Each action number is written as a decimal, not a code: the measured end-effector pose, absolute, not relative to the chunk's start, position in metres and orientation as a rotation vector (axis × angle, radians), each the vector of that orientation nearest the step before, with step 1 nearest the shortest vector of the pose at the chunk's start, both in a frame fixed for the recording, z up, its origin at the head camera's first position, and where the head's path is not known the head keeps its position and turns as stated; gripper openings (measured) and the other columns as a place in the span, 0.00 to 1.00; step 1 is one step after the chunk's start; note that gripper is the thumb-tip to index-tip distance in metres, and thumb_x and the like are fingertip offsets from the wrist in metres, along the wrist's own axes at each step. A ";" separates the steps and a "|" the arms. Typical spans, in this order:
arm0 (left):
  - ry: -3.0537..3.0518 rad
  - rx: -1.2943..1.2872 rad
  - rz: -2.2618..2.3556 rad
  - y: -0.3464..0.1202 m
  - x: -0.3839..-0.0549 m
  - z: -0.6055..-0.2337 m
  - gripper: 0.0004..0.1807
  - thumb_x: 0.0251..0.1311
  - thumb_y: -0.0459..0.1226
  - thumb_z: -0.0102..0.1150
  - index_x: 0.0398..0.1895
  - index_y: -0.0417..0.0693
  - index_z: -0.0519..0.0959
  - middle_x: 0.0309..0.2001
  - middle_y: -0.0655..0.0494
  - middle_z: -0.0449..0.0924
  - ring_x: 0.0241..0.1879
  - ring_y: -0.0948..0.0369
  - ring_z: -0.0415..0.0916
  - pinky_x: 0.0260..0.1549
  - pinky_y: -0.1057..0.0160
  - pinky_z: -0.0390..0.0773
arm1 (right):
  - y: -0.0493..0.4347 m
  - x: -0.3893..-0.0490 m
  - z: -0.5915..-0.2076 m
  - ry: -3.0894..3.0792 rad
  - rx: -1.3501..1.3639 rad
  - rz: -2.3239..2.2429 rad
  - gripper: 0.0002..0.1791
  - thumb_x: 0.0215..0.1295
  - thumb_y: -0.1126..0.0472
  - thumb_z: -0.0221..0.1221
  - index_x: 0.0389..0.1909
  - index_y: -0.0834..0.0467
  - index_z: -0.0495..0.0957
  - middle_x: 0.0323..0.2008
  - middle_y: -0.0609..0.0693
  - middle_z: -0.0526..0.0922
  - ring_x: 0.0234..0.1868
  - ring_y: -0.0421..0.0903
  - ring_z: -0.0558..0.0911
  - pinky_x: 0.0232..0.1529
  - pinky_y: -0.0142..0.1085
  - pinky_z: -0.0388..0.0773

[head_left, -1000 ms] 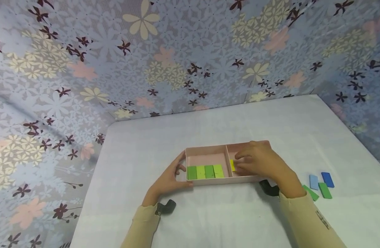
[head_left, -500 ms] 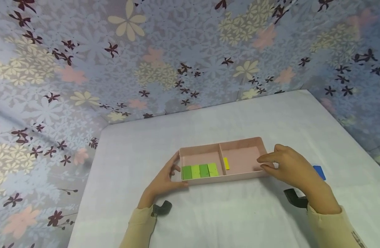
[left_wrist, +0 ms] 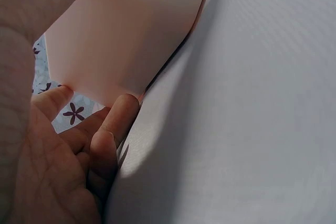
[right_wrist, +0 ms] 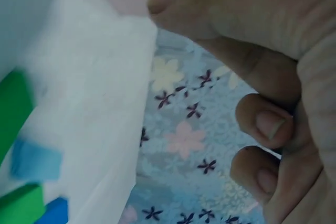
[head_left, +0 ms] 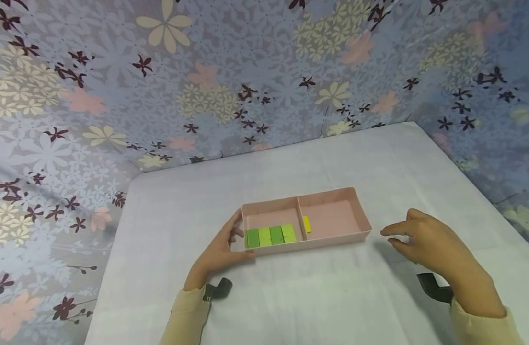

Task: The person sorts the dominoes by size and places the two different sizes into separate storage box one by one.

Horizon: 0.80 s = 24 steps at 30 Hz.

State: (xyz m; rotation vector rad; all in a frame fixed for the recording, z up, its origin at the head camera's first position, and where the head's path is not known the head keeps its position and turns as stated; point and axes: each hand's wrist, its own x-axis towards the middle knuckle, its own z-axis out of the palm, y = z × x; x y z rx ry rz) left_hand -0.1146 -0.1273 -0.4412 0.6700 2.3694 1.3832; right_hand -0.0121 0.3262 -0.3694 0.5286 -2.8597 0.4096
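Note:
A shallow pink box (head_left: 333, 238) with a divider lies on the white-covered table. My left hand (head_left: 219, 249) holds its left end, thumb along the front corner and fingers at the far side; the left wrist view shows fingertips against the pink wall (left_wrist: 115, 35). In the left compartment, green blocks (head_left: 276, 235) and yellow-green blocks (head_left: 265, 236) alternate in a row along the front wall. One yellow block (head_left: 306, 224) stands against the divider in the right compartment. My right hand (head_left: 434, 244) hovers right of the box, fingers loosely bent, with nothing in them.
Loose blocks lie on the table near the right hand, seen in the right wrist view: green (right_wrist: 21, 205), light blue (right_wrist: 37, 160) and dark blue (right_wrist: 54, 211). The head view has them hidden behind that hand. Flower-patterned cloth (head_left: 247, 72) surrounds the table's back and sides.
My right hand has left the right compartment and moved right, out past the box's end, uncovering the yellow block by the divider. The left hand keeps its hold; the head view has shifted slightly.

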 end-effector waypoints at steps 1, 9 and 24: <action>2.362 0.674 1.383 -0.127 -0.113 -0.437 0.62 0.43 0.40 0.77 0.76 0.58 0.43 0.71 0.52 0.57 0.51 0.53 0.68 0.49 0.55 0.67 | 0.329 -0.010 -0.371 -2.881 0.517 0.400 0.18 0.40 0.64 0.74 0.35 0.45 0.87 0.21 0.39 0.63 0.22 0.34 0.55 0.20 0.28 0.58; 2.348 0.670 1.382 -0.128 -0.117 -0.444 0.62 0.43 0.42 0.77 0.76 0.62 0.42 0.72 0.54 0.54 0.52 0.52 0.67 0.49 0.55 0.66 | 0.351 0.002 -0.380 -3.063 0.444 0.365 0.19 0.42 0.69 0.71 0.38 0.48 0.87 0.20 0.42 0.62 0.20 0.38 0.55 0.18 0.29 0.57; 2.334 0.662 1.404 -0.133 -0.126 -0.468 0.63 0.39 0.50 0.77 0.74 0.75 0.42 0.72 0.69 0.53 0.51 0.62 0.68 0.49 0.63 0.66 | 0.359 0.011 -0.393 -3.105 0.504 0.359 0.30 0.33 0.71 0.75 0.43 0.47 0.86 0.24 0.43 0.69 0.20 0.36 0.60 0.22 0.29 0.64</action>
